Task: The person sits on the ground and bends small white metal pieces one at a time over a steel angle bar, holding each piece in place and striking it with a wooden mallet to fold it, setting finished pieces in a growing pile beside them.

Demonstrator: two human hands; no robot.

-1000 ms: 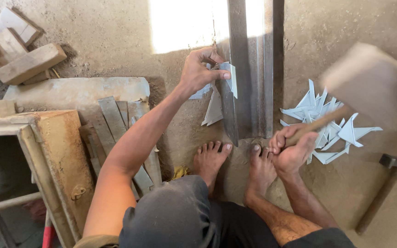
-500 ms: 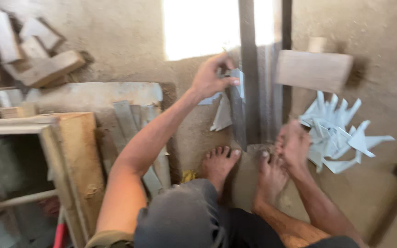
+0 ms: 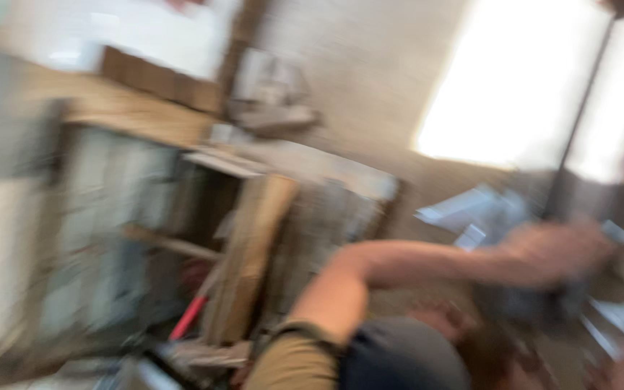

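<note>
Item one: our left hand [image 3: 554, 254], stretched out at the end of a bare forearm that crosses the lower middle of the view. The hand rests at the dark upright metal bar [image 3: 570, 152]. Heavy motion blur smears the fingers [image 3: 592, 245], so we cannot tell whether they are clenched on the bar, merely touching it, or released.

Item two: the metal bar itself, a thin dark length running from just past the fingertips up toward the top right corner, tilted slightly to the right. It passes in front of a bright sunlit patch [image 3: 521, 87] on the ground well beyond the fingers.

Item three: pale sheet-metal offcuts [image 3: 471, 213], grey-blue, lying just beside the hand on its thumb side, toward the wrist. More pale scraps [image 3: 619, 318] lie below the fingers near the right edge; their shapes are too blurred to describe.

Item four: our right hand. We do not find it in this view.

Item five: our bent knee in dark cloth [image 3: 399, 357], below the forearm, with an olive sleeve [image 3: 294, 361] next to it.

Item six: wooden planks [image 3: 250, 253] leaning upright, well apart from the fingers, back past the elbow.

Item seven: a red-handled tool [image 3: 188, 318], low and beyond the planks, its head hidden.

Item eight: a wooden frame or bench [image 3: 139, 119], farthest from the fingers, along the left half of the view.
</note>
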